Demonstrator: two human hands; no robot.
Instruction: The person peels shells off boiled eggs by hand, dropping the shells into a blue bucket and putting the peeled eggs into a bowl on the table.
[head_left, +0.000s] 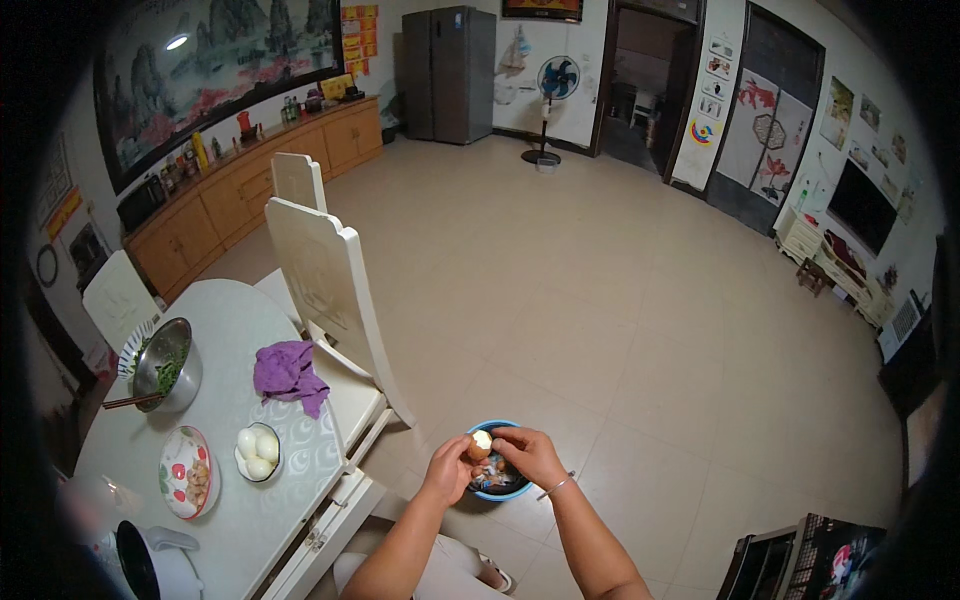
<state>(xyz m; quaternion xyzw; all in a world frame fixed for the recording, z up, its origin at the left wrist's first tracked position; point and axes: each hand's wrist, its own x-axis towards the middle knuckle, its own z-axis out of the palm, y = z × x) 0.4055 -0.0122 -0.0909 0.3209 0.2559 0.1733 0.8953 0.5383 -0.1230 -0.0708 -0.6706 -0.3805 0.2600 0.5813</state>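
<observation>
On my feed, the left hand (452,467) grips a brown egg (480,451), its top bared white, at six o'clock in my view, over a blue-rimmed bin (500,497). The right hand (531,456) is curled at the egg's three o'clock (whether its fingertips pinch anything, I cannot tell). From there, peeled eggs (258,451) sit at nine o'clock, a purple cloth (289,374) at ten.

A partly peeled egg (481,448), bare white at the top and brown-shelled below, is held over the left side of a blue-rimmed bin (502,497), whose dark inside holds small scraps, apparently eggshell among them. Smooth, white peeled eggs (262,447) sit heaped in a small round bowl (280,462) near the table's (232,345) right edge.
</observation>
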